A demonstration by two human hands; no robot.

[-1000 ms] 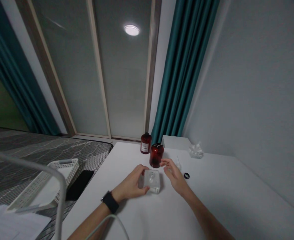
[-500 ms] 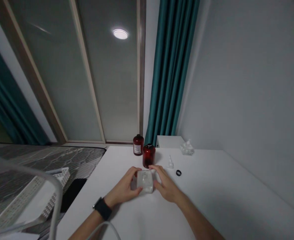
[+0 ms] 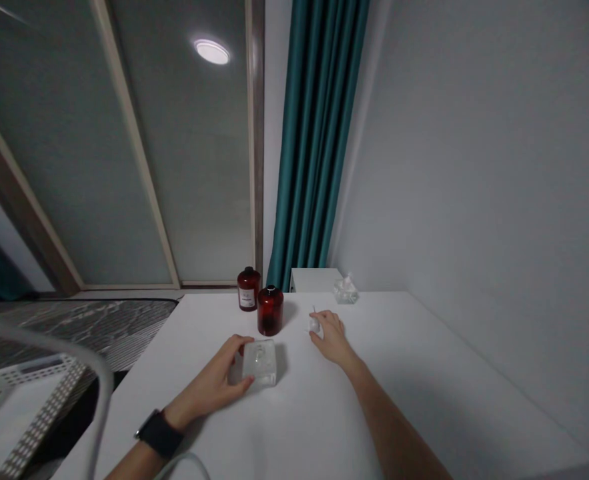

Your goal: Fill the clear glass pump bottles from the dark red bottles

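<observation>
My left hand [image 3: 217, 385] is closed around the left side of a clear, square glass bottle [image 3: 260, 363] on the white table, thumb at its near edge and fingers behind. A round opening shows on the bottle's top. Farther right, my right hand [image 3: 333, 341] closes its thumb and fingers on a small whitish piece with a thin pointed tip [image 3: 315, 325], which looks like a nozzle. The black ring seen earlier is hidden, apparently behind my right hand. Behind the glass bottle stands a dark red bottle [image 3: 270, 313], apart from both hands.
A second red bottle [image 3: 247, 293] with a white label stands farther back. Crumpled clear plastic [image 3: 345, 291] lies by a white box [image 3: 314, 279] near the wall. At the left are a white perforated basket [image 3: 34, 407] and a grey curved tube [image 3: 101, 393].
My right hand has left the glass bottle and moved right and back onto the small whitish piece. My left hand stays on the bottle. The view has swung to the right.
</observation>
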